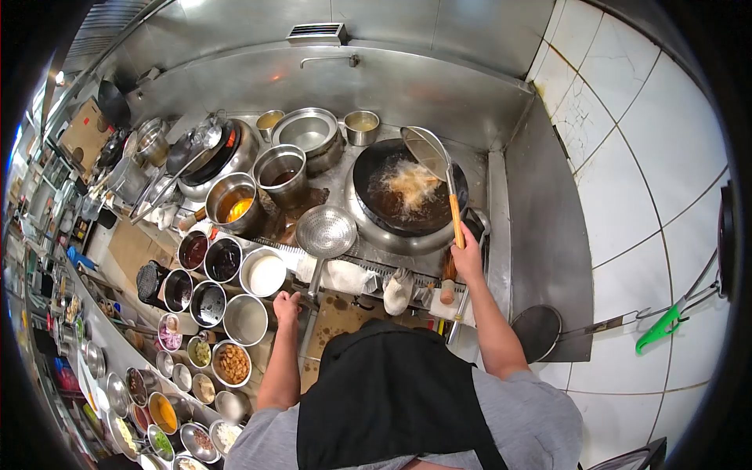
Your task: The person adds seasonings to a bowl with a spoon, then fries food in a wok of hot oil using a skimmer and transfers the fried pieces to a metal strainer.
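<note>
My right hand [468,252] is closed around the wooden handle of a mesh skimmer [424,152]. The skimmer's round head is tilted over the upper right side of a black wok [374,210]. Inside the wok, pale golden food [412,186] bubbles in oil. Held in a loose fist, my left hand [287,305] is beside the pots of white powder and pale liquid, with nothing visible in it. Close to its right lies a perforated strainer ladle [327,232], its bowl on the stove ledge and its handle pointing toward me.
Metal pots [280,168] stand left of the wok, one with an orange-yellow liquid [235,208]. Sauce containers [207,304] and bowls of chopped ingredients [233,363] crowd the left counter. Folded cloths [337,276] lie along the stove's front edge. Another skimmer [537,332] hangs at right.
</note>
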The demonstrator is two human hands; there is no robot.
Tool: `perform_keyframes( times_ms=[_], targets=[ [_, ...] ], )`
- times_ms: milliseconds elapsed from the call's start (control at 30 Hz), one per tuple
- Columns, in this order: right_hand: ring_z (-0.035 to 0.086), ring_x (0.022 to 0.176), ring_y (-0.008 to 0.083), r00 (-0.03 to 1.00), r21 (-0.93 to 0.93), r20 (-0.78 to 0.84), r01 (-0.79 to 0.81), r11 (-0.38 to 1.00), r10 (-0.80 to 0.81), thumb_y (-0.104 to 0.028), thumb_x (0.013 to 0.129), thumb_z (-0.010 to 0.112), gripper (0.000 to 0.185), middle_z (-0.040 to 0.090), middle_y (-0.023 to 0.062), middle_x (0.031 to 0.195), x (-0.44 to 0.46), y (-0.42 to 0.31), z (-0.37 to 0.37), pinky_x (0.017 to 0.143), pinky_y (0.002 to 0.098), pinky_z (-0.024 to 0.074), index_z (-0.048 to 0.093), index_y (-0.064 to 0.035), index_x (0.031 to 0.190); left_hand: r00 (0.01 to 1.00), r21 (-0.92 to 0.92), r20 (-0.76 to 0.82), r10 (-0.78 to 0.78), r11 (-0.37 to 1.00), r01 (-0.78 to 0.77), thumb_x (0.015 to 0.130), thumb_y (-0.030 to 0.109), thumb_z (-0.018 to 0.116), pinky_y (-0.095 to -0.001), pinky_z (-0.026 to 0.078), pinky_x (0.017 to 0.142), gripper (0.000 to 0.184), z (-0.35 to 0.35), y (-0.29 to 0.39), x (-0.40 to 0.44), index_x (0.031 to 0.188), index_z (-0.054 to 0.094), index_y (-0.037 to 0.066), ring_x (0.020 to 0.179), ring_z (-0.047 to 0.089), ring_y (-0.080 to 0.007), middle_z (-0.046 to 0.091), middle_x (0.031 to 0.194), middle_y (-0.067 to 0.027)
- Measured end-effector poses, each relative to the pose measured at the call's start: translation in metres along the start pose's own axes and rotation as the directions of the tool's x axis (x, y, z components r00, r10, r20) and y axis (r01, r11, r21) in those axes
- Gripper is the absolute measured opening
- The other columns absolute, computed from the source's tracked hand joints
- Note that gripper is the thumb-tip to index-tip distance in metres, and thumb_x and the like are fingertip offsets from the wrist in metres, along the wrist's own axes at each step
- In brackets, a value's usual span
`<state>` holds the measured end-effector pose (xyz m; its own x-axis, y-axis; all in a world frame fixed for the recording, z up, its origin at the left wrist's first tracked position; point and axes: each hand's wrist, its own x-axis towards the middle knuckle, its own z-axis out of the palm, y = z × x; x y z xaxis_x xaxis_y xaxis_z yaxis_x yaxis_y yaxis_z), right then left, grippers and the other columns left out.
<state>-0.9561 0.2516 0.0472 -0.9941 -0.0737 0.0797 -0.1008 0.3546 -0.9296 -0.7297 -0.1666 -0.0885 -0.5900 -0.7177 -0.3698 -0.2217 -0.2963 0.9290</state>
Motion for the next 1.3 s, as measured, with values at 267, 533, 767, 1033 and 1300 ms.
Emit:
perform_keyframes(
  times_ms=[267, 533, 767, 1033, 1300],
  targets=[
    [0.05, 0.056, 0.0106, 0.963, 0.293, 0.066, -0.269, 0.917, 0.262, 0.002, 0.078, 0.055, 0.062, 0.056, 0.0043, 0.082, 0.008, -0.009, 0.002, 0.046, 0.0247, 0.0429, 0.038, -0.0088, 0.136, 0.999, -0.004, -0.007, -0.034, 0.999, 0.034, 0.08, 0.007, 0.064, -0.0259, 0.039, 0.035, 0.032, 0.008, 0.015, -0.014, 0.068, 0.036, 0.014, 0.039, 0.04, -0.0106, 0.04, 0.053, 0.0004],
    [0.046, 0.052, 0.0076, 0.957, 0.379, 0.111, -0.29, 0.879, 0.267, 0.006, 0.079, 0.054, 0.065, 0.055, 0.0037, 0.083, -0.01, -0.022, -0.002, 0.04, 0.0215, 0.0384, 0.034, -0.0098, 0.138, 0.998, -0.09, -0.006, -0.064, 0.994, 0.063, 0.081, 0.007, 0.065, -0.0271, 0.043, 0.04, 0.027, 0.012, 0.012, -0.003, 0.074, 0.039, 0.013, 0.045, 0.045, -0.0113, 0.044, 0.058, -0.0005],
    [0.046, 0.053, 0.0077, 0.937, 0.438, 0.204, -0.346, 0.83, 0.283, 0.007, 0.079, 0.053, 0.065, 0.056, 0.0061, 0.09, -0.016, -0.033, 0.006, 0.04, 0.0209, 0.038, 0.034, -0.0099, 0.138, 0.996, 0.12, -0.015, 0.087, 0.989, -0.085, 0.075, -0.001, 0.065, -0.027, 0.035, 0.038, 0.034, 0.01, -0.003, 0.012, 0.067, 0.035, 0.013, 0.044, 0.039, -0.0089, 0.037, 0.054, 0.0029],
    [0.046, 0.052, 0.0073, 0.979, 0.322, 0.058, -0.206, 0.924, 0.198, 0.005, 0.077, 0.052, 0.066, 0.056, 0.0041, 0.087, 0.004, -0.026, 0.005, 0.04, 0.0217, 0.0374, 0.036, -0.0117, 0.138, 0.998, -0.103, -0.032, 0.054, 0.993, -0.057, 0.08, -0.003, 0.057, -0.0231, 0.039, 0.046, 0.012, 0.018, 0.006, 0.0, 0.087, 0.052, 0.006, 0.052, 0.047, -0.0102, 0.049, 0.065, -0.0019],
    [0.049, 0.055, 0.0112, 0.928, 0.355, 0.129, -0.373, 0.857, 0.351, 0.005, 0.08, 0.052, 0.062, 0.057, 0.0085, 0.085, 0.032, -0.016, 0.0, 0.042, 0.0243, 0.0396, 0.035, -0.0107, 0.138, 0.992, -0.143, 0.108, -0.067, 0.986, 0.083, 0.094, 0.014, 0.045, -0.0252, 0.045, 0.052, 0.024, -0.003, -0.002, -0.001, 0.112, 0.053, 0.001, 0.063, 0.06, -0.0152, 0.064, 0.082, -0.0093]
  ],
)
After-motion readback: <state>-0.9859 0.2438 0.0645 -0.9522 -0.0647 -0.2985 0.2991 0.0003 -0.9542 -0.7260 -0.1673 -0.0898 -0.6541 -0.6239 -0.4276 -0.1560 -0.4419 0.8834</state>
